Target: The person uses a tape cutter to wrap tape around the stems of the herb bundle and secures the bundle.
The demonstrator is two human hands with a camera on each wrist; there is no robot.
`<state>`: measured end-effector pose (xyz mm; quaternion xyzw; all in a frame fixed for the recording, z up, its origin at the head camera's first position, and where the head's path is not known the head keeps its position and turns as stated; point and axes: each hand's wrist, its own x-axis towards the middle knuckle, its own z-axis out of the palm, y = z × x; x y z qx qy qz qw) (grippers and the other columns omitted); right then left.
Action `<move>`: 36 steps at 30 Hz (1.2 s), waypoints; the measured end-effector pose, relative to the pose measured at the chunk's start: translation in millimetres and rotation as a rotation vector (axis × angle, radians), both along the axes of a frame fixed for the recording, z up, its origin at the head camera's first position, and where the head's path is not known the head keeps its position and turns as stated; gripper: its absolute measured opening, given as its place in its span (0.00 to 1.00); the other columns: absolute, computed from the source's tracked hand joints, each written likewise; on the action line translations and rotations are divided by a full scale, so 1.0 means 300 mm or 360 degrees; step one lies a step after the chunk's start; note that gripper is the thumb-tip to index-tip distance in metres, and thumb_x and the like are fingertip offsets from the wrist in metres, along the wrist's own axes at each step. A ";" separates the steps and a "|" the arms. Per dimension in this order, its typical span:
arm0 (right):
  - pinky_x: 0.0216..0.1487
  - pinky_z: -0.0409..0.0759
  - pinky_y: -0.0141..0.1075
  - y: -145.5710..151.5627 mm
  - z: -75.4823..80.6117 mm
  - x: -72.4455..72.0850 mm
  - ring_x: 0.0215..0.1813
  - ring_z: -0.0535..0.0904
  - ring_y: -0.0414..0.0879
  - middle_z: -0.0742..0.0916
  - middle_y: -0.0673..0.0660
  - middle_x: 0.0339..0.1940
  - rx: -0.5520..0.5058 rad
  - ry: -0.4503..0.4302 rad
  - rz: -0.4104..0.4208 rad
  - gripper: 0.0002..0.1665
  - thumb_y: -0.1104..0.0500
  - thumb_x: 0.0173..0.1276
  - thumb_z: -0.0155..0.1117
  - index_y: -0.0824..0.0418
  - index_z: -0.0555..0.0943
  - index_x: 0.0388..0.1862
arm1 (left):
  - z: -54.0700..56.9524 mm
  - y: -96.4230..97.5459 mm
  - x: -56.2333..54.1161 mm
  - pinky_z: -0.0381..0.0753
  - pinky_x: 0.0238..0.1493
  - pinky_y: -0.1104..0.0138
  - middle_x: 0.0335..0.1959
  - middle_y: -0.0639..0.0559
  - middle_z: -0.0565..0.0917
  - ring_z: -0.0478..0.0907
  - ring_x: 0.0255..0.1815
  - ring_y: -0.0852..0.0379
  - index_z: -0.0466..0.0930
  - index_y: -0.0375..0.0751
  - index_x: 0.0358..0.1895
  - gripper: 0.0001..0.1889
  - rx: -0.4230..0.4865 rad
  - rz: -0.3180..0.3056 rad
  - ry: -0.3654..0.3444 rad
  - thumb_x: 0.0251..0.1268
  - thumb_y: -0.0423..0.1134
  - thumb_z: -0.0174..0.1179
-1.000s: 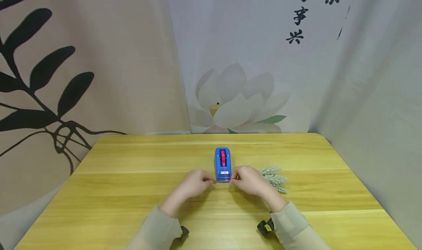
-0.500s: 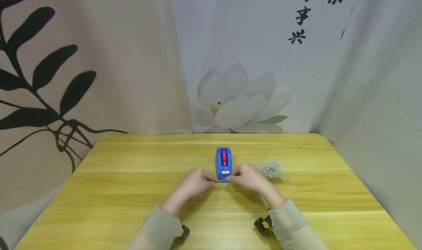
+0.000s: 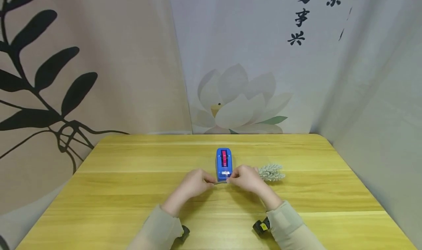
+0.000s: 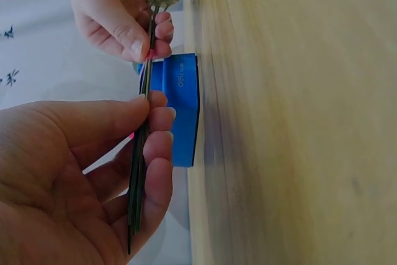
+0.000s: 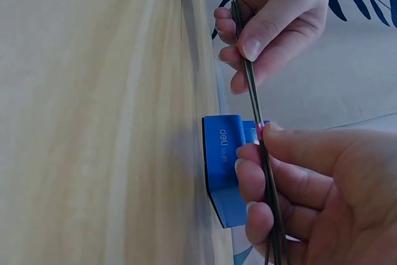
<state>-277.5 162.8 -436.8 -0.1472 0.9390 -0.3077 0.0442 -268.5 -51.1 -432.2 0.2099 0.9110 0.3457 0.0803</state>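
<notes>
A bunch of pale grey-green flower sprigs (image 3: 271,172) on thin dark stems (image 4: 136,178) is held level between both hands. My left hand (image 3: 196,183) pinches the lower stems between thumb and fingers. With its thumb and fingers, my right hand (image 3: 248,177) grips the stems nearer the flower heads, which stick out past its far side. A narrow pink band (image 5: 260,128) circles the stems right at the right thumb tip. Just beyond the fingertips, a blue tape dispenser (image 3: 224,172) with a pink roll (image 3: 224,157) stands on the table.
The wooden table (image 3: 138,206) reaches back to a printed curtain (image 3: 138,59) with leaves, a lotus and dark characters. Black wrist cameras (image 3: 261,226) hang below both sleeve cuffs, close above the tabletop.
The right fingers have shifted slightly left along the stems, toward the left hand. The flower heads have turned and drawn in closer to the right hand. The dispenser stays put.
</notes>
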 end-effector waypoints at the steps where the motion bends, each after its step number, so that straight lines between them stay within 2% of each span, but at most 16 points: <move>1: 0.46 0.60 0.48 0.000 -0.001 0.001 0.27 0.72 0.41 0.82 0.42 0.19 -0.0006 -0.0006 -0.0004 0.10 0.55 0.63 0.69 0.53 0.85 0.21 | -0.001 0.000 0.000 0.79 0.47 0.54 0.40 0.49 0.87 0.81 0.44 0.51 0.89 0.42 0.40 0.06 0.0000 -0.0007 -0.0003 0.60 0.33 0.66; 7: 0.48 0.60 0.50 -0.002 -0.004 0.009 0.27 0.73 0.41 0.82 0.42 0.20 -0.0043 -0.0037 -0.0014 0.09 0.55 0.62 0.70 0.54 0.86 0.22 | -0.009 -0.010 -0.002 0.79 0.40 0.59 0.39 0.49 0.87 0.77 0.33 0.59 0.89 0.41 0.41 0.07 0.0048 -0.0051 -0.0081 0.61 0.35 0.66; 11: 0.48 0.60 0.49 -0.002 -0.005 0.010 0.27 0.73 0.41 0.82 0.42 0.20 -0.0056 -0.0041 -0.0024 0.09 0.55 0.62 0.70 0.53 0.85 0.22 | -0.002 -0.020 -0.013 0.79 0.40 0.60 0.40 0.51 0.86 0.77 0.34 0.59 0.88 0.42 0.41 0.08 0.0006 -0.0086 -0.0107 0.62 0.39 0.65; 14: 0.48 0.59 0.49 0.001 -0.009 0.010 0.28 0.73 0.42 0.82 0.42 0.20 -0.0068 -0.0055 -0.0034 0.10 0.55 0.62 0.70 0.53 0.85 0.22 | 0.017 -0.024 -0.031 0.79 0.40 0.58 0.40 0.50 0.86 0.78 0.37 0.56 0.88 0.42 0.42 0.09 -0.0043 -0.0092 -0.0096 0.64 0.41 0.64; 17: 0.48 0.59 0.50 0.004 -0.013 0.010 0.28 0.73 0.42 0.82 0.43 0.20 -0.0074 -0.0069 -0.0036 0.10 0.54 0.62 0.70 0.53 0.85 0.22 | 0.042 -0.021 -0.057 0.80 0.42 0.56 0.42 0.49 0.85 0.80 0.42 0.52 0.86 0.41 0.47 0.13 -0.0053 -0.0048 -0.0069 0.65 0.43 0.62; 21: 0.49 0.59 0.50 0.008 -0.013 0.008 0.28 0.73 0.42 0.82 0.42 0.20 -0.0083 -0.0060 -0.0020 0.10 0.54 0.62 0.70 0.53 0.85 0.22 | 0.056 -0.006 -0.101 0.79 0.46 0.53 0.48 0.45 0.83 0.80 0.47 0.48 0.77 0.43 0.62 0.22 0.0004 0.0041 -0.0031 0.67 0.44 0.60; 25: 0.48 0.60 0.50 0.008 -0.008 0.008 0.28 0.74 0.41 0.83 0.42 0.20 -0.0082 -0.0039 0.0001 0.09 0.54 0.62 0.70 0.53 0.86 0.23 | 0.048 0.016 -0.141 0.77 0.51 0.48 0.55 0.43 0.80 0.79 0.52 0.44 0.65 0.53 0.72 0.30 0.0094 0.0133 -0.0036 0.67 0.47 0.61; 28: 0.48 0.59 0.50 0.008 -0.006 0.009 0.28 0.74 0.41 0.83 0.42 0.20 -0.0085 -0.0035 0.0005 0.10 0.54 0.62 0.70 0.53 0.86 0.22 | 0.033 0.032 -0.167 0.76 0.52 0.48 0.57 0.42 0.79 0.78 0.54 0.43 0.64 0.56 0.73 0.32 0.0151 0.0171 -0.0055 0.66 0.48 0.61; 30: 0.49 0.59 0.51 0.008 -0.005 0.011 0.27 0.73 0.41 0.83 0.42 0.20 -0.0090 -0.0035 0.0008 0.10 0.54 0.62 0.70 0.53 0.86 0.22 | 0.021 0.041 -0.183 0.78 0.47 0.50 0.55 0.43 0.79 0.79 0.49 0.44 0.64 0.55 0.72 0.31 0.0171 0.0170 -0.0067 0.66 0.47 0.62; 32: 0.49 0.59 0.52 0.007 -0.005 0.013 0.27 0.73 0.41 0.83 0.42 0.20 -0.0094 -0.0033 0.0013 0.09 0.54 0.62 0.69 0.53 0.86 0.22 | 0.012 0.050 -0.194 0.80 0.40 0.54 0.50 0.44 0.80 0.80 0.40 0.47 0.65 0.54 0.72 0.31 0.0166 0.0159 -0.0074 0.67 0.46 0.62; 36: 0.50 0.59 0.52 0.008 -0.002 0.014 0.27 0.74 0.41 0.83 0.42 0.20 -0.0102 -0.0027 0.0021 0.10 0.55 0.62 0.69 0.53 0.86 0.22 | 0.002 0.066 -0.205 0.76 0.27 0.63 0.37 0.48 0.80 0.75 0.26 0.53 0.65 0.50 0.72 0.31 0.0122 0.0114 -0.0070 0.66 0.43 0.63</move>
